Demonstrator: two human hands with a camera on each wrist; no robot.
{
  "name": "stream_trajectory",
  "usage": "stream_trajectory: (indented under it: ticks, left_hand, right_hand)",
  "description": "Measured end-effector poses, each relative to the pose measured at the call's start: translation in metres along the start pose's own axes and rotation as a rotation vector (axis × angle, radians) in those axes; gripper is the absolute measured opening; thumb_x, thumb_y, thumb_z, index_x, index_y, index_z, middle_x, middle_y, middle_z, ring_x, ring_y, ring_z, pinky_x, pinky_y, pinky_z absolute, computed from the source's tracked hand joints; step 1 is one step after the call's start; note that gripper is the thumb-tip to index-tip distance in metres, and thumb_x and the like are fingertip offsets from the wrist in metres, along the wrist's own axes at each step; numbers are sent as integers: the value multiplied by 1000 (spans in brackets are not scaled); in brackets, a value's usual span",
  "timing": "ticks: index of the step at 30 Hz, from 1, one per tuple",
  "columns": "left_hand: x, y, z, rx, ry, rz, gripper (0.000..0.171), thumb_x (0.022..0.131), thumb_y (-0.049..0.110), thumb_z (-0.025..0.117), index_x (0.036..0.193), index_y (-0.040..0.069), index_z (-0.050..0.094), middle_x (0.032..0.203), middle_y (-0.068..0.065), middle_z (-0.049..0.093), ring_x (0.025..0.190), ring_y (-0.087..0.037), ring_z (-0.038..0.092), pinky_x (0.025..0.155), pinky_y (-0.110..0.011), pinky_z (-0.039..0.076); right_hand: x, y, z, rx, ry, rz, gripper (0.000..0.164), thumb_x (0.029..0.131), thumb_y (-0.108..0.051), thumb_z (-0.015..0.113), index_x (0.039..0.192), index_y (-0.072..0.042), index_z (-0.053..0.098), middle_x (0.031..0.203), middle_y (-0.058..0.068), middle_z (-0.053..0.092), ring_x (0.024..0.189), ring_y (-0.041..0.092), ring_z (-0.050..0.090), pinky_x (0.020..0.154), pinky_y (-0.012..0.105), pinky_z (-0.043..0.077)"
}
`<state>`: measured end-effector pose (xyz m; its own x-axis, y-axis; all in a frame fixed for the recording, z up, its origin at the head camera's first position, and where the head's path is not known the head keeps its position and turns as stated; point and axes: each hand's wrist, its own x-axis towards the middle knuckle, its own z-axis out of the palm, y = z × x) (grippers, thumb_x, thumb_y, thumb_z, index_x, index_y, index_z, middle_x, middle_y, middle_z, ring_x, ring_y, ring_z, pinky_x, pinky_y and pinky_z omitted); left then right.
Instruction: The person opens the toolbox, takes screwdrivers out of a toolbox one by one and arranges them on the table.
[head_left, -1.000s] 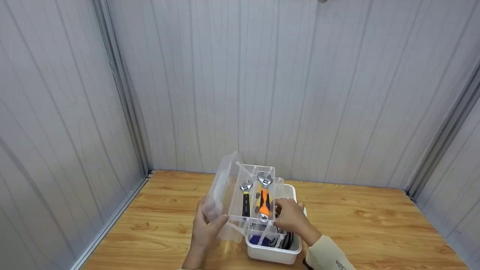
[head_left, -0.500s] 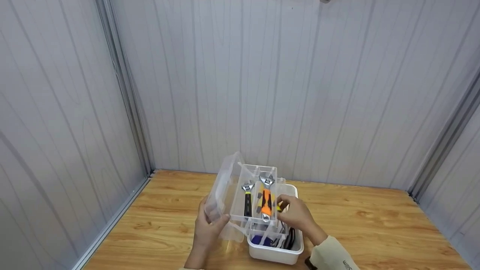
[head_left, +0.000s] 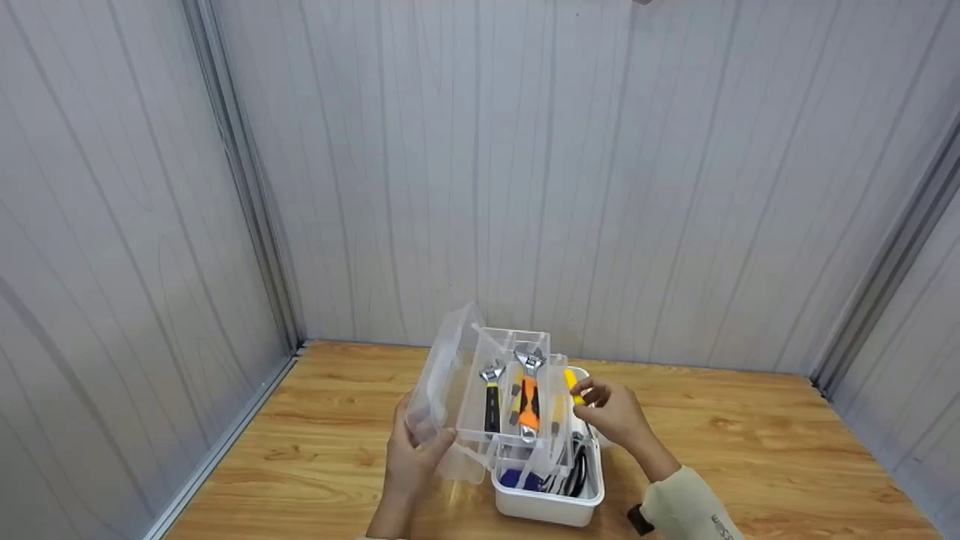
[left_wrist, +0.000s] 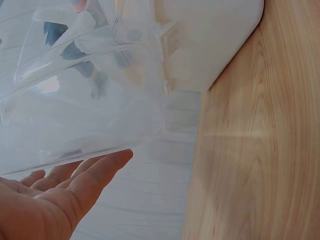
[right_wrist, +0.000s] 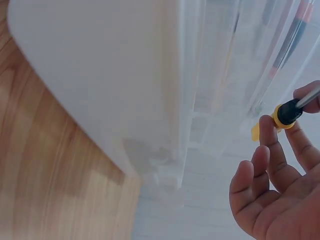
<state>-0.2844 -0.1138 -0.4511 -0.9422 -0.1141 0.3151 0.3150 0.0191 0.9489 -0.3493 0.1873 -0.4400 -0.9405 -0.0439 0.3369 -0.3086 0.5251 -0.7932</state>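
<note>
My left hand [head_left: 409, 459] grips the front corner of the clear lid [head_left: 444, 375], which stands tilted up on the left of a white toolbox [head_left: 546, 510]. In the left wrist view, its fingers [left_wrist: 97, 177] lie along the lid's outer face. My right hand [head_left: 621, 416] pinches a yellow-handled screwdriver [head_left: 572, 382] above the box's right side. The right wrist view shows the screwdriver's black collar [right_wrist: 289, 112] and metal shaft between thumb and fingers. A black-and-yellow adjustable wrench [head_left: 492, 405] and an orange-handled one [head_left: 529, 401] lie in the raised clear tray [head_left: 469, 420].
Inside the lower box are a purple item [head_left: 523, 480] and black-handled tools [head_left: 577, 476], partly hidden by the tray arms. The toolbox stands on a wooden table [head_left: 720, 450], with pale panel walls [head_left: 555, 187] behind and at both sides.
My right hand has come up out of the box and moved right, bringing the yellow-handled screwdriver into view. My left hand and the lid have stayed put.
</note>
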Motion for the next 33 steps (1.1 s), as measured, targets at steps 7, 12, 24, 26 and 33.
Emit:
stream_trajectory:
  ticks: [7, 12, 24, 26, 33]
  left_hand:
    - [2, -7, 0, 4, 9, 15, 76, 70, 14, 69, 134, 15, 28, 117, -25, 49, 97, -33, 55, 66, -33, 53]
    - [0, -2, 0, -6, 9, 28, 76, 70, 12, 69, 134, 11, 28, 119, -26, 47, 102, -40, 51, 67, -35, 53]
    - [7, -27, 0, -46, 9, 30, 73, 71, 14, 68, 133, 21, 29, 119, -20, 48, 101, -33, 52, 67, -35, 53]
    - [7, -28, -1, -62, 12, 37, 71, 72, 13, 67, 132, 19, 30, 118, -19, 48, 101, -34, 52, 69, -34, 52]
    - [8, -29, -2, -82, 34, 31, 68, 73, 9, 65, 131, 12, 30, 114, -21, 47, 100, -33, 50, 71, -33, 51]
  right_hand:
    - [-3, 28, -19, -40, 51, 86, 19, 67, -11, 69, 85, -12, 64, 74, 5, 60, 64, 14, 51, 53, 24, 42]
    - [-4, 54, -30, -83, 87, 128, 20, 66, -12, 68, 86, -8, 63, 74, 6, 60, 67, 16, 52, 52, 24, 43]
    - [-14, 93, -35, -261, -3, 246, 21, 66, -14, 67, 85, -12, 62, 76, 3, 58, 67, 14, 50, 51, 24, 40]
    - [-15, 95, -35, -293, -27, 247, 21, 65, -14, 67, 85, -13, 62, 75, 2, 57, 66, 14, 49, 52, 24, 39]
    - [-19, 101, -35, -345, -69, 266, 21, 64, -16, 68, 84, -13, 62, 72, 1, 56, 63, 14, 48, 50, 24, 37]
